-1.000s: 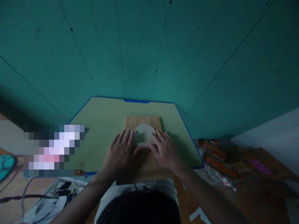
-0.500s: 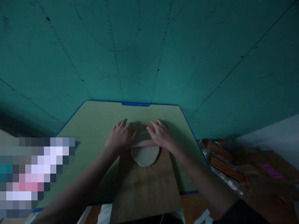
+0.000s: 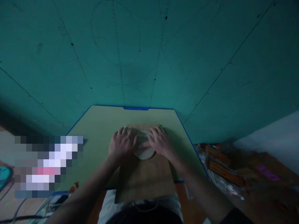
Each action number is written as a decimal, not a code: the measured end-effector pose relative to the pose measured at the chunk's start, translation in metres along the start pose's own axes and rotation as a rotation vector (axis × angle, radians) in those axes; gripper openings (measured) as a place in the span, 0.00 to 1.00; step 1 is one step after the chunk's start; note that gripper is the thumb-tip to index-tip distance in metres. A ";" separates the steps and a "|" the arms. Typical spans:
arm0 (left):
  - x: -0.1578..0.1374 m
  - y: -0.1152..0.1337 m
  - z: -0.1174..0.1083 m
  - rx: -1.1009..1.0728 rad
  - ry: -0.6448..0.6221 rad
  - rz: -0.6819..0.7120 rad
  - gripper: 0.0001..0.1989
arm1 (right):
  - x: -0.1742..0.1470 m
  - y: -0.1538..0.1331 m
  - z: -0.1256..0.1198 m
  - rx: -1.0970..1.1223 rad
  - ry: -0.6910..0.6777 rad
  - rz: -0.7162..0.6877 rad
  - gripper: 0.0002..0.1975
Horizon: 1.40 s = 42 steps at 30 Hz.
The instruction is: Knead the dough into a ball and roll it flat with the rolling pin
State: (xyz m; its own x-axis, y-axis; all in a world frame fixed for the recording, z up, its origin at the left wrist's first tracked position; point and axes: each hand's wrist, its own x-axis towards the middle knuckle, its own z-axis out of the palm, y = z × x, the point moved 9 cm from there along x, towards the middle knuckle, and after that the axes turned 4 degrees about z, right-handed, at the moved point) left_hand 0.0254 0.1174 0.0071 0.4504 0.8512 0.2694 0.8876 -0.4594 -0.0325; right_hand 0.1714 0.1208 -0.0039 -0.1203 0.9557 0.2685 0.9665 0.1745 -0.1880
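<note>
A flat round of dough (image 3: 144,154) lies on a wooden board (image 3: 146,179). Across its middle runs a pale rolling pin (image 3: 145,145), only a short stretch of which shows between my hands. My left hand (image 3: 123,141) is over the pin's left end, its thumb pointing inward. Over the opposite end rests my right hand (image 3: 161,140), with its thumb also on the inner side. Both palms face down, and they hide the ends of the pin and the dough's side edges.
Under the board is a pale table (image 3: 100,121) with blue edging, up against a green wall (image 3: 140,62). Plastic-wrapped things (image 3: 221,169) and cardboard (image 3: 266,168) lie on the right. A blurred-out patch (image 3: 53,165) covers the left side. Cables (image 3: 21,214) show at lower left.
Both hands have drawn the rolling pin nearer to me over the dough. Less dough shows on the near side of the pin, more beyond it. The view has shifted slightly.
</note>
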 end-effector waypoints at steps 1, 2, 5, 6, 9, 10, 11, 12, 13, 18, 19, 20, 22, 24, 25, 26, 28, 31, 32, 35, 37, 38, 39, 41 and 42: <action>-0.012 0.006 -0.003 0.012 0.029 0.012 0.22 | -0.012 -0.003 -0.002 -0.009 0.002 -0.014 0.23; -0.024 0.012 -0.006 0.023 0.058 0.032 0.23 | -0.025 -0.005 -0.003 -0.015 0.000 -0.027 0.24; -0.058 0.029 -0.009 0.041 0.144 0.107 0.27 | -0.058 -0.011 -0.006 -0.020 -0.015 -0.080 0.27; -0.067 0.034 -0.009 0.044 0.167 0.137 0.28 | -0.067 -0.012 -0.007 -0.021 -0.020 -0.099 0.28; -0.085 0.042 -0.008 0.045 0.213 0.192 0.30 | -0.083 -0.016 -0.009 -0.024 -0.034 -0.123 0.30; -0.086 0.044 -0.007 0.041 0.219 0.199 0.31 | -0.083 -0.016 -0.009 -0.026 -0.045 -0.115 0.30; -0.085 0.045 -0.007 0.036 0.220 0.203 0.31 | -0.080 -0.016 -0.009 -0.028 -0.057 -0.094 0.29; -0.080 0.045 -0.006 0.028 0.219 0.210 0.32 | -0.075 -0.016 -0.008 -0.030 -0.071 -0.066 0.29; -0.074 0.046 -0.006 0.020 0.214 0.218 0.32 | -0.069 -0.015 -0.006 -0.032 -0.084 -0.037 0.28; -0.016 0.039 0.008 -0.038 0.036 0.200 0.27 | -0.019 -0.009 0.003 -0.041 -0.087 0.000 0.27; -0.003 0.034 0.012 -0.048 -0.009 0.180 0.25 | -0.008 -0.007 0.006 -0.034 -0.085 -0.016 0.27; 0.009 0.030 0.016 -0.056 -0.047 0.168 0.24 | 0.003 -0.006 0.008 -0.020 -0.084 -0.028 0.26; 0.029 0.023 0.025 -0.065 -0.107 0.170 0.22 | 0.025 -0.001 0.012 0.019 -0.084 -0.042 0.25; 0.045 0.017 0.035 -0.072 -0.144 0.163 0.22 | 0.045 0.004 0.015 0.049 -0.071 -0.036 0.22; 0.052 0.012 0.039 -0.073 -0.147 0.134 0.22 | 0.053 0.005 0.016 0.057 -0.063 -0.029 0.21; 0.058 0.007 0.041 -0.071 -0.139 0.091 0.22 | 0.061 0.006 0.018 0.062 -0.056 -0.023 0.20; 0.066 -0.001 0.043 -0.063 -0.103 0.005 0.22 | 0.071 0.005 0.021 0.063 -0.050 -0.014 0.19; 0.068 0.002 0.038 -0.047 -0.053 -0.022 0.22 | 0.074 -0.001 0.025 0.069 -0.068 -0.019 0.19; 0.067 0.006 0.035 -0.042 -0.046 -0.013 0.21 | 0.072 -0.003 0.025 0.072 -0.077 -0.019 0.19; 0.053 0.018 0.025 -0.026 -0.017 0.013 0.21 | 0.052 -0.010 0.021 0.053 -0.090 -0.017 0.20; 0.036 0.027 0.018 -0.016 0.007 0.033 0.22 | 0.031 -0.016 0.014 0.020 -0.070 -0.036 0.22; 0.026 0.031 0.015 -0.009 0.021 0.046 0.22 | 0.019 -0.020 0.010 0.006 -0.053 -0.049 0.22; 0.014 0.037 0.011 -0.004 0.038 0.065 0.23 | 0.006 -0.023 0.007 -0.003 -0.035 -0.064 0.23; -0.012 0.051 0.004 0.000 0.074 0.135 0.23 | -0.022 -0.030 0.001 -0.003 -0.018 -0.102 0.25; -0.025 0.058 0.000 -0.001 0.092 0.181 0.24 | -0.036 -0.034 -0.001 0.004 -0.019 -0.125 0.25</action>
State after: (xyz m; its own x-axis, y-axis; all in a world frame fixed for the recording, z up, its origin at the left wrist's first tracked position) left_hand 0.0658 0.0688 -0.0017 0.5916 0.7280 0.3465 0.7930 -0.6030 -0.0871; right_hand 0.1434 0.0806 -0.0061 -0.2441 0.9308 0.2722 0.9429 0.2934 -0.1578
